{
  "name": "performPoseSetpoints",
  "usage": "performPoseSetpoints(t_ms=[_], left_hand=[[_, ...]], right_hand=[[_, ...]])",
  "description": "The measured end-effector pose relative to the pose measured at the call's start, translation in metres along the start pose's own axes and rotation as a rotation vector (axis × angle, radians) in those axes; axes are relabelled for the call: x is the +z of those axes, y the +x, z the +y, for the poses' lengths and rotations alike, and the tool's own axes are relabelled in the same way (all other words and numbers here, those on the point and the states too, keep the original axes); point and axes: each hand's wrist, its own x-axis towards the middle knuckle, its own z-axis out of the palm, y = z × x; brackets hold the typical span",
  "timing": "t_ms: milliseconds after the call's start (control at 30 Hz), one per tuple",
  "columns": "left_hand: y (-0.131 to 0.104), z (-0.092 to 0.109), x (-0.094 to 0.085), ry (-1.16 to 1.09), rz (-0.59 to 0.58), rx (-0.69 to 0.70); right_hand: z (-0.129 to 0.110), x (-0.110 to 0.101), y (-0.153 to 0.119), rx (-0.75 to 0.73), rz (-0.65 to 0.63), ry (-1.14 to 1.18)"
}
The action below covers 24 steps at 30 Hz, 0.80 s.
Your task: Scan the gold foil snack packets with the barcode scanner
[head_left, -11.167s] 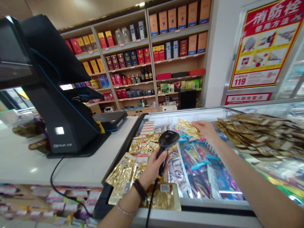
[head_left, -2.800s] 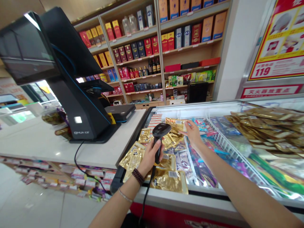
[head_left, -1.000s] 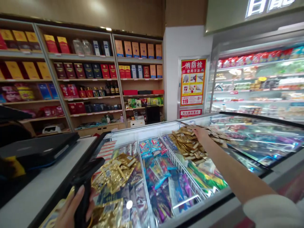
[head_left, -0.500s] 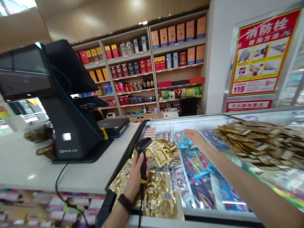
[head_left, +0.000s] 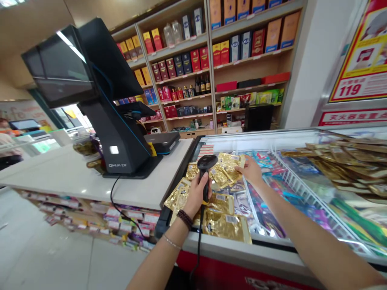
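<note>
My left hand (head_left: 198,193) is wrapped round the handle of a black barcode scanner (head_left: 207,162), held upright over several gold foil packets. The scanner's cord runs down past the freezer's front edge. With its fingertips, my right hand (head_left: 251,171) pinches the right end of a gold foil packet (head_left: 231,160), just right of the scanner head. More gold packets (head_left: 226,225) lie on the glass top below and left of the scanner, some with barcodes facing up. A larger heap of gold-brown packets (head_left: 356,165) rests on the glass at the far right.
A glass-topped chest freezer (head_left: 281,245) with wire baskets of colourful wrapped goods lies under my hands. To the left, a white counter (head_left: 145,189) carries a black cash register (head_left: 121,137). Shelves of boxes and bottles (head_left: 187,88) stand behind. A person (head_left: 9,137) is at the far left.
My right hand has come back left from over the blue packages and now pinches a gold packet. The left hand still grips the scanner. The view has turned left and down.
</note>
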Motion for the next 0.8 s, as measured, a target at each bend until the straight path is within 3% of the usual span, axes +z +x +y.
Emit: performPoseSetpoints(t_ms=[367, 600, 800], left_hand=[[-0.002, 0.001, 0.003, 0.046, -0.074, 0.007], [-0.005, 0.003, 0.005, 0.011, -0.11, -0.005], [-0.006, 0.002, 0.006, -0.004, -0.115, 0.004]], right_hand=[[-0.004, -0.005, -0.003, 0.145, 0.132, 0.483], [-0.031, -0.001, -0.017, 0.201, 0.068, 0.93], [-0.051, 0.005, -0.026, 0.276, -0.02, 1.129]])
